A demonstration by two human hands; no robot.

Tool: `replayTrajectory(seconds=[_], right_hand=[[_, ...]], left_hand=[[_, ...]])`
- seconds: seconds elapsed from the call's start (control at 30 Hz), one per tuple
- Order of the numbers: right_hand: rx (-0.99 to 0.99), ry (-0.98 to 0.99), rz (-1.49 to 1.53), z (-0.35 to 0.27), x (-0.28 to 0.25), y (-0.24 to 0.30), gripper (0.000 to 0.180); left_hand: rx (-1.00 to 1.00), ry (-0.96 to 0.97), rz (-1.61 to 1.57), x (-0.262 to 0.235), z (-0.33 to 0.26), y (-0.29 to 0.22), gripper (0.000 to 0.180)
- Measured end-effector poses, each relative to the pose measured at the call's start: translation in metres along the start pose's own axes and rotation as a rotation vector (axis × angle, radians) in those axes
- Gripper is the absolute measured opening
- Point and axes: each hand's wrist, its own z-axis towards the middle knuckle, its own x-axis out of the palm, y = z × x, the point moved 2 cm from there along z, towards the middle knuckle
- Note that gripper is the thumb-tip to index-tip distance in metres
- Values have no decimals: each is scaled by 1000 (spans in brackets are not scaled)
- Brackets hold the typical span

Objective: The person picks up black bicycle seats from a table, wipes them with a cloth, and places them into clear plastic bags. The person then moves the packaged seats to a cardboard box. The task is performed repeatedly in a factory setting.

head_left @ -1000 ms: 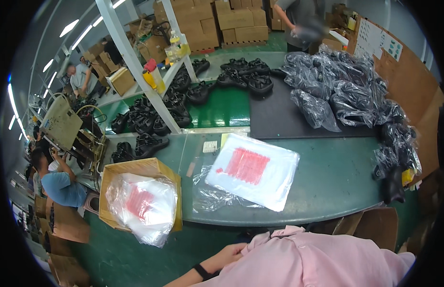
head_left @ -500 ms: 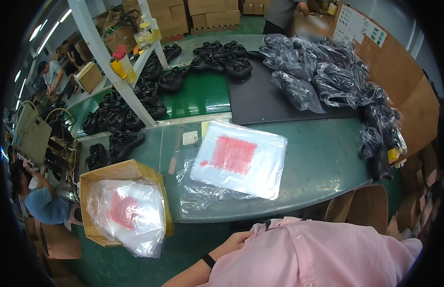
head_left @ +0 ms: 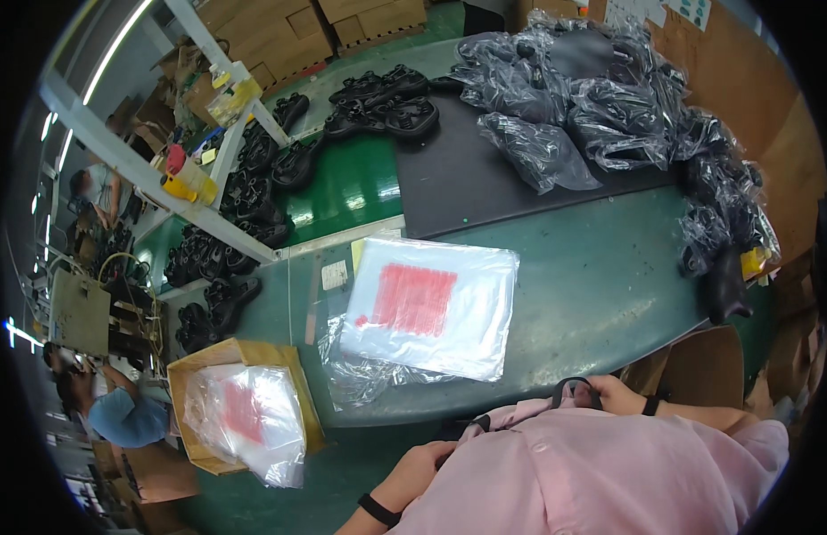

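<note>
Right hand (head_left: 614,394) pinches a thin black strap (head_left: 574,385) at the chest, six o'clock of the bag stack (head_left: 428,306); left hand (head_left: 422,466) curls closed, apparently empty. Strap looks light, limp; best held mid-loop.

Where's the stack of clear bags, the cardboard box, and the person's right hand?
Stack of clear bags (head_left: 428,308), head view, on the red print in the middle of the top bag.
Cardboard box (head_left: 219,356), head view, on its top rim.
Right hand (head_left: 607,393), head view, on the back of the hand, at the table edge.
</note>
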Motion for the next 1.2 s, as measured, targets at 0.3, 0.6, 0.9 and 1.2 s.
replayTrajectory(seconds=[0.3, 0.6, 0.9, 1.2], right_hand=[[15, 495, -118, 48, -43, -14, 20], [-189, 83, -381, 129, -48, -40, 19], [-324, 17, -495, 285, -113, 37, 16], [53, -401, 248, 464, -159, 91, 23]], left_hand=[[-101, -130, -450, 47, 18, -17, 30], [-332, -259, -239, 25, 90, 33, 31], [124, -292, 176, -194, 259, -5, 27], [107, -744, -407, -392, 569, -175, 80]])
